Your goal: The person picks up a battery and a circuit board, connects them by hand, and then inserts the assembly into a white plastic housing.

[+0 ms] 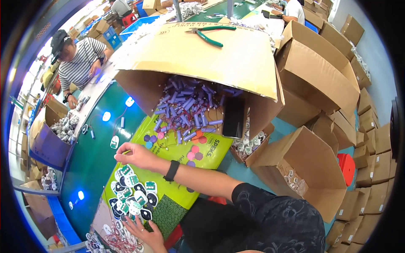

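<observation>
My right hand (pixel 137 155), with a dark band at its wrist, is raised at the belt side of the yellow-green mat (pixel 211 156). Its fingers are curled into a pinch; whatever they may hold is hidden. Just beyond its fingertips, a white rounded piece (pixel 114 142) rests on the green conveyor belt (pixel 95 156), near a small purple cylindrical cell (pixel 122 122). My left hand (pixel 145 234), wearing a ring, spreads its fingers at the near edge of a pile of white and black casings with green circuit boards (pixel 134 205). Red wires (pixel 120 241) lie beside it.
A tipped cardboard box (pixel 194 50) spills purple wired cells (pixel 181 105) onto the mat. Green-handled pliers (pixel 211 34) lie on top; a dark phone (pixel 233 118) leans at its opening. Lit pieces (pixel 106 116) sit on the belt. Across it, a person (pixel 80 59) works. Open cartons (pixel 308 168) stand right.
</observation>
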A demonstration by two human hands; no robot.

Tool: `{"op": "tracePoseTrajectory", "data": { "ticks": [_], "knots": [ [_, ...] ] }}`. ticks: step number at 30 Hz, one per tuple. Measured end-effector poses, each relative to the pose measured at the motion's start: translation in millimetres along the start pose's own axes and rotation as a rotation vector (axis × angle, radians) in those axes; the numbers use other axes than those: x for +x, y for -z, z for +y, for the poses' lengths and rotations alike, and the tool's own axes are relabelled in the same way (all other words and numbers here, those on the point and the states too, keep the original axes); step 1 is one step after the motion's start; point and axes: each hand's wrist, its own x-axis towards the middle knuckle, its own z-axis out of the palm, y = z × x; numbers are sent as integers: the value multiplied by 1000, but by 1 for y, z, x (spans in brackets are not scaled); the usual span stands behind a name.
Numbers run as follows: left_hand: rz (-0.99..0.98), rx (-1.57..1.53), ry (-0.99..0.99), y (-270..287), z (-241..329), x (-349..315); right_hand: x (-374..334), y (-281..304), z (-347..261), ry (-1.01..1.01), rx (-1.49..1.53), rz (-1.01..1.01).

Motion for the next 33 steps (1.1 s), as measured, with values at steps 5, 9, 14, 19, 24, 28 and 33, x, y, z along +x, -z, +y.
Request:
{"op": "tracePoseTrajectory", "data": {
  "ticks": [5,9,14,19,24,28,33],
  "knots": [
    [-3,-65,-13,6,7,5,0,1,-5,-135,177,31],
    [29,-105,-29,6,8,0,-21,-1,-29,-297,52,90],
    [106,-141,-65,5,-5,-14,-72,-5,-33,-315,64,220],
    [215,-200,-137,15,14,-2,-129,23,-42,-333,-71,320],
    [-4,-1191,238,33,67,27,-158,-5,-44,-316,-160,288],
    [-139,-1790,527,4,71,46,-176,-37,-36,-317,-252,172],
    [-36,-1764,505,-3,67,42,-207,-39,-25,-287,-430,122]
  ]
}}
